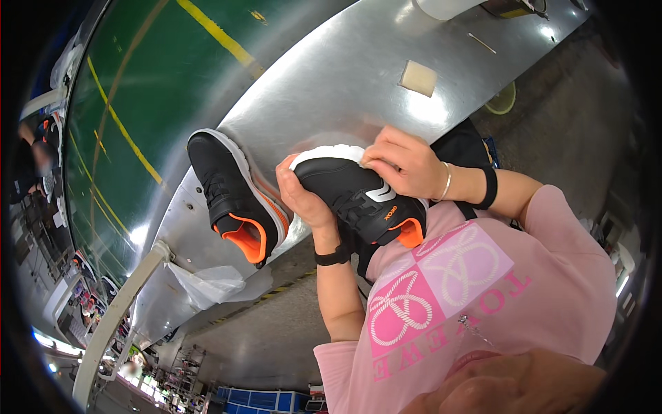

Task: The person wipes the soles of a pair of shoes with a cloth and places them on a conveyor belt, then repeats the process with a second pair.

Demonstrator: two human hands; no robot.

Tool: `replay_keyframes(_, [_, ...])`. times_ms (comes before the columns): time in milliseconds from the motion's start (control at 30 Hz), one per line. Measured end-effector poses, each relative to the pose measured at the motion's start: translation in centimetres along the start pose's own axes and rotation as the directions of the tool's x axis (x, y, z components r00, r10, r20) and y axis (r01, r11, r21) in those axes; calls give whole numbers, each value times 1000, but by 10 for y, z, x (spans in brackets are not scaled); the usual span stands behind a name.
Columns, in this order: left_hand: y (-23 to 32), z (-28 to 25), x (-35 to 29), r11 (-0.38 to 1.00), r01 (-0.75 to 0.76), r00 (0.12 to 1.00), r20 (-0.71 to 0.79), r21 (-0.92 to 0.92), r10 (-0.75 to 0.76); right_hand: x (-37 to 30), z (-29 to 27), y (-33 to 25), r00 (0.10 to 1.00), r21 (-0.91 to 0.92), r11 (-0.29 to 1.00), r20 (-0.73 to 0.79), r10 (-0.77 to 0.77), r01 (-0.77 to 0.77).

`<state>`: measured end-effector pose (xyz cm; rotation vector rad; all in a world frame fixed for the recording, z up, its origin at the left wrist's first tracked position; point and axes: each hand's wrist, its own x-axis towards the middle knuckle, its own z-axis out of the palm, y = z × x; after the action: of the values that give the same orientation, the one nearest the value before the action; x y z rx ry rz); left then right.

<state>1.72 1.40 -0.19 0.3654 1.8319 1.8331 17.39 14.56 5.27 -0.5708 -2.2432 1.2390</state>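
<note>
A black sneaker (338, 186) with a white sole and an orange lining is tilted in front of my chest, its toe pointing away from me. My left hand (303, 199) grips it along its left side near the toe. Against the white sole edge at the right of the toe, my right hand (405, 164) is closed in a pinch. Whatever may be between those fingertips is hidden. To the left, a matching black sneaker (224, 186) lies on the metal worktop (310, 90), apart from both hands, its orange opening toward me.
A cream-coloured block (418, 78) and a thin stick (481, 43) lie farther along the worktop. A white container (445, 5) stands at the far edge. Beyond the worktop runs a green surface (165, 76) with yellow lines. A curved metal rail (124, 303) and clear plastic (207, 284) are at lower left.
</note>
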Motion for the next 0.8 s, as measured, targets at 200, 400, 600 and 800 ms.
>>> replay_keyframes(200, [10, 4, -2, 999, 34, 999, -17, -20, -35, 14, 7, 1, 1000, 69, 997, -18, 23, -22])
replay_keyframes(400, [2, 4, 0, 1000, -20, 1000, 6, 14, 20, 0, -4, 5, 1000, 6, 1000, -9, -21, 21])
replay_keyframes(600, [7, 7, -1, 999, 26, 1000, -13, -20, -26, 14, 1, 1, 1000, 51, 999, -1, -7, 7])
replay_keyframes(800, [4, 12, 0, 999, -11, 1000, 9, 42, 11, 1, -10, 5, 999, 40, 999, 12, 31, -32])
